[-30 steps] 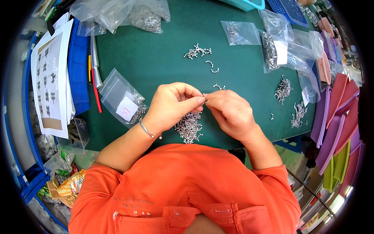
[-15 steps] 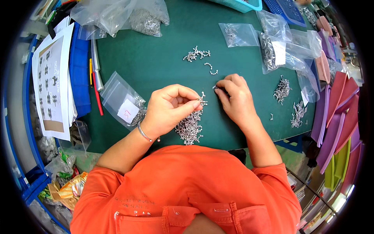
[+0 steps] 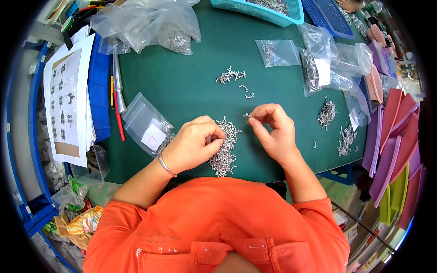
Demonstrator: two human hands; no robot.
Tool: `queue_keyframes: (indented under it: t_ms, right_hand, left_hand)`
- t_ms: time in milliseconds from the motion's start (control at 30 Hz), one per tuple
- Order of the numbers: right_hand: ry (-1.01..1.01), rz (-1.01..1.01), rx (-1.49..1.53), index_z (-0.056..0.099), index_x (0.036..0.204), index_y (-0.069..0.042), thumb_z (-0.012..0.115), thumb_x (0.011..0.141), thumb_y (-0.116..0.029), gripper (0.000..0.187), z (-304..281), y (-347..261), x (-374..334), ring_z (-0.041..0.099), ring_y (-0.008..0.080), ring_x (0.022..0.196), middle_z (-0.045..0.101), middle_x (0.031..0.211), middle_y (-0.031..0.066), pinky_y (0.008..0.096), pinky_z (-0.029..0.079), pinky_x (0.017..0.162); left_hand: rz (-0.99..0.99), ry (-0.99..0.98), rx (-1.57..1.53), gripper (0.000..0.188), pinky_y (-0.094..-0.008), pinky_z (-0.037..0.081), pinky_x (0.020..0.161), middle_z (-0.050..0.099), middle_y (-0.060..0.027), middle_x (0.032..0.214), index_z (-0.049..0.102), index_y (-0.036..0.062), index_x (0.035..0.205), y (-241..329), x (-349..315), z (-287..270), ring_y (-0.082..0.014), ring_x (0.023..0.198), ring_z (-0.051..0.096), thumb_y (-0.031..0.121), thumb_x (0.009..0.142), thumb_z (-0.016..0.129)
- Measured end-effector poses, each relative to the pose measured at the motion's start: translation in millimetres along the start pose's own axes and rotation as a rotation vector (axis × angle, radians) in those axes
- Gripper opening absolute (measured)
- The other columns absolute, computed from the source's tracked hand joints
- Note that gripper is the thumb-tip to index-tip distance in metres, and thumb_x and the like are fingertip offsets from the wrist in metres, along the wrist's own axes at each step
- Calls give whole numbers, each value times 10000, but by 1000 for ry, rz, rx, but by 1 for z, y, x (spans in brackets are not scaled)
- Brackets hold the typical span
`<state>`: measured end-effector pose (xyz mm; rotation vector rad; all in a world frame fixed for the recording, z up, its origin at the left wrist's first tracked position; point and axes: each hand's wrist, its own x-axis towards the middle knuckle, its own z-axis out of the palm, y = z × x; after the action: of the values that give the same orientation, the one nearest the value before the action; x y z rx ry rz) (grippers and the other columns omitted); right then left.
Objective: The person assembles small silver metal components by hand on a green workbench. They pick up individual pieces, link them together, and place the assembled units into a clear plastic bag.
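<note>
A heap of small silver metal pieces with knobbed ends (image 3: 224, 154) lies in front of me on the green table. My left hand (image 3: 193, 142) rests against its left side, thumb and fingers curled together; whatever lies between the fingertips is hidden. To the right of the heap, my right hand (image 3: 276, 132) pinches a small silver metal piece (image 3: 247, 115) between thumb and forefinger, just above the table. Beyond the hands lie two curved silver pieces (image 3: 246, 91) and a small cluster of similar branched pieces (image 3: 231, 75).
Left of me are a labelled zip bag (image 3: 148, 127), pens (image 3: 118, 116) and a blue tray holding paper sheets (image 3: 100, 91). Bags of metal parts (image 3: 314, 73) lie far right, near two loose piles (image 3: 326, 113) (image 3: 347, 141). A turquoise basket (image 3: 261, 13) stands at the back.
My left hand has lowered from holding a small silver piece above the heap to the heap's side. My right hand has moved slightly down and lifted its piece into clearer view.
</note>
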<state>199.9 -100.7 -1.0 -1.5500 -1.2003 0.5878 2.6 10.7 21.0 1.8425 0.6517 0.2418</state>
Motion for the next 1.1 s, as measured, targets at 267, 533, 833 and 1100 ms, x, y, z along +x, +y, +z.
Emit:
queue_keyframes:
  t_ms: [267,533,833,1100]
  right_hand:
    - [-110,-529,-131,572,909,-26,720,694,106,292,5,-23,0,658,279,765,663,903,121,354,539,667]
    - [-80,-48,-692,626,940,-2,705,782,-28,178,-20,2,3,577,351,903,588,976,148,416,497,776]
    - [-32,-153,-605,600,862,-2,658,819,23,76,-14,16,4,612,289,789,609,890,129,380,508,698]
    - [-145,-66,-47,636,940,-2,647,832,79,135,8,-16,0,664,204,743,649,853,108,295,542,641]
  left_hand:
    - [-204,5,-756,169,-261,561,743,670,-73,914,616,-32,1037,3,8,11,-139,836,669,6,885,682]
    - [-68,133,-730,120,-295,576,787,654,-115,974,615,-51,992,2,4,14,-182,874,678,-79,878,637]
    - [138,176,-248,95,-251,548,744,641,-82,979,665,-31,925,-6,1,7,-126,822,644,-83,850,640]
    - [-39,106,-114,99,-202,470,618,640,-38,936,679,-8,946,-6,-2,6,-51,690,558,-5,849,692]
